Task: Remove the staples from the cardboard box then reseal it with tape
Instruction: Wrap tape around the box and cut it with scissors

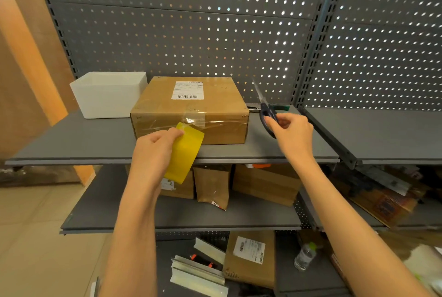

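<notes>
A brown cardboard box (191, 105) with a white shipping label sits on the grey shelf (71, 143). Clear tape (195, 117) runs over its top edge and down its front face. My left hand (153, 153) grips a yellow tape roll (185, 153) just in front of the box's lower front, with the tape strip still joined to the box. To the right of the box, my right hand (291, 131) holds dark-handled scissors (266, 110), blades pointing up and away, blurred.
A white open bin (108, 94) stands left of the box. A green-handled tool (278, 107) lies behind the scissors. Lower shelves hold brown parcels (263, 184), metal brackets (198, 270) and a plastic bottle (305, 256). Perforated grey panels back the shelves.
</notes>
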Motion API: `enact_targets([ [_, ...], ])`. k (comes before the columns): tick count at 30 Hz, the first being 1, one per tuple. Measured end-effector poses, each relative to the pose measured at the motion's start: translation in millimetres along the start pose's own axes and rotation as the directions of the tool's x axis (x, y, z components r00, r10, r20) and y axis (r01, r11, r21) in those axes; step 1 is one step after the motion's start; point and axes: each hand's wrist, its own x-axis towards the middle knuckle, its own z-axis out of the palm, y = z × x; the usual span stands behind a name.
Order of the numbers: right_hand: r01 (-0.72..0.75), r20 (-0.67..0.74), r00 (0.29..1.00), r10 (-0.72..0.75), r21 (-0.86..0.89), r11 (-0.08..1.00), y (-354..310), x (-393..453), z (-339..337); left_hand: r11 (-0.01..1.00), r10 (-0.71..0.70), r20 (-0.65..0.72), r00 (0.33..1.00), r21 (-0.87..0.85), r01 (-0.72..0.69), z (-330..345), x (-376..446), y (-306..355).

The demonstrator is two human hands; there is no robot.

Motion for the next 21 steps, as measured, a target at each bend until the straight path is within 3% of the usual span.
enact_targets([
  [5,-0.127,0.037,0.99,0.136,-0.174,0.976,22,-4,5,1.0,-0.006,0.006,1.0,-0.002,0.006,2,1,1],
  [10,-0.131,0.081,0.982,0.171,-0.361,0.923,28,-6,12,1.0,-0.013,0.009,1.0,0.005,0.013,2,2,1],
  [18,-0.12,0.168,0.962,0.216,-0.452,0.884,25,-2,20,0.999,0.017,0.031,0.999,0.045,-0.018,-7,3,-1],
  [21,-0.069,0.18,0.97,0.163,-0.436,0.897,20,-2,19,0.987,0.108,0.075,0.991,0.112,-0.116,-17,4,-1],
])
